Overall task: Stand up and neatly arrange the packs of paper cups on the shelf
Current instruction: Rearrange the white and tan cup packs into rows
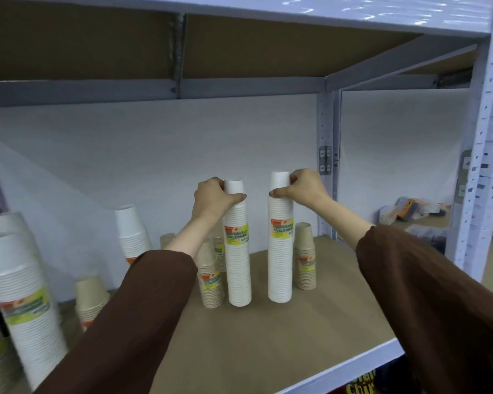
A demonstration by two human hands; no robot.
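On the shelf board [268, 351], roughly mid-way along, two tall white packs stood upright, near each other but apart: the left tall pack [237, 265] and the right tall pack [280, 265]. The left hand [215, 196] had its fingers [211, 184] curled round the very top of its pack, thumb across the front, and the right hand [303, 189] pinched the top of the other. Gripping that high on a thin stack means lots of leverage, so I'd say slide the bases flat rather than lift, square the labels to the front, then let go one at a time. The near brown pack [209, 280] sat just beside the left one and the far brown pack [305, 260] just behind the right, both easy to clip. Further left were more white packs [133, 234] and a big blurry one [20, 294]. Bare brown board underneath, white wall [154, 152] behind, grey upright [328, 166], upper shelf [239, 46] overhead, and some bags [410, 211] in the next bay, couldn't tell what.
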